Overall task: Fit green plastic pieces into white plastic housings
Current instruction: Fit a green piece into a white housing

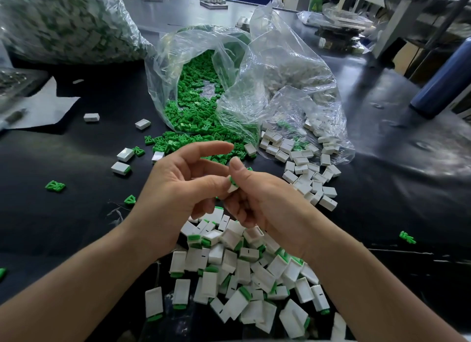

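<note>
Over the black table (63, 227), on the left, the left hand (175, 186) pinches a small white housing (233, 189) between its thumb tip and the curled lower fingers, while its index finger stretches free above. The housing sits right at the fingertips, between the two hands, with a green piece (232, 179) showing at its upper end, part way in as far as can be seen. To the right, the right hand (257, 196) closes on that same spot, its thumb lying over the green piece and its other fingers curled beneath. How deep the piece sits is hidden by the thumbs. To seat it well, I judge the left hand should brace the housing firmly while the right thumb pushes the piece straight along the opening, square and not tilted, until it stops. Further right, loose white housings (313, 186) spill from a clear bag (293, 69).
</note>
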A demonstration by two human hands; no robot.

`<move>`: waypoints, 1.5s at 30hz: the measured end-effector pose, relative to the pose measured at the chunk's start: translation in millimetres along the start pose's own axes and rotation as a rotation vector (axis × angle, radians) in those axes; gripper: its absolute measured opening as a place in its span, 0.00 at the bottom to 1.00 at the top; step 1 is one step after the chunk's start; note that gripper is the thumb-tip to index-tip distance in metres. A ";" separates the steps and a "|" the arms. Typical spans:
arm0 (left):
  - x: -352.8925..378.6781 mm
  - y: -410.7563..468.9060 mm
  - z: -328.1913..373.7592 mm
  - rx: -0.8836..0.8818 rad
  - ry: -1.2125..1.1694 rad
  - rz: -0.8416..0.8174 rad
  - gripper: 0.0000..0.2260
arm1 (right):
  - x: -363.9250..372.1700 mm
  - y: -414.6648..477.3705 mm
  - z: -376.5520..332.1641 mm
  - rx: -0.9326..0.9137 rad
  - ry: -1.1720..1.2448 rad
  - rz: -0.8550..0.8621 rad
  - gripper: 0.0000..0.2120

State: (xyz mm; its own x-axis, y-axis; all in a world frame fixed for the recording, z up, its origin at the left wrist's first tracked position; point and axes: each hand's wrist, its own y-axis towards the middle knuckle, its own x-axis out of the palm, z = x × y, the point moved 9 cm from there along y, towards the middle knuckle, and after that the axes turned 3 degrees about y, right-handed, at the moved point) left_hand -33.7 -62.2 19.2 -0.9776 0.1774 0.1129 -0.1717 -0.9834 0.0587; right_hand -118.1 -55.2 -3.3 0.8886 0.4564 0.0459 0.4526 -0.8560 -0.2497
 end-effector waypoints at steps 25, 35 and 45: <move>-1.9 0.1 0.5 0.006 -0.044 0.022 0.17 | -1.3 -2.8 -11.0 -0.127 -0.212 0.071 0.24; -0.9 0.7 -7.3 -0.028 -0.080 0.034 0.19 | -7.8 4.8 1.7 -0.107 -0.241 0.115 0.23; -1.7 1.0 -10.0 -0.042 -0.085 0.040 0.19 | -4.6 4.7 -0.3 -0.126 -0.293 0.130 0.23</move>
State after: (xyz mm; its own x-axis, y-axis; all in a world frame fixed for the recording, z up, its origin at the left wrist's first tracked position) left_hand -33.4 -63.9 9.1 -0.9703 0.1385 0.1984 -0.1391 -0.9902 0.0111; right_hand -120.1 -61.4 -4.4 0.8886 0.3762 -0.2624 0.3588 -0.9265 -0.1130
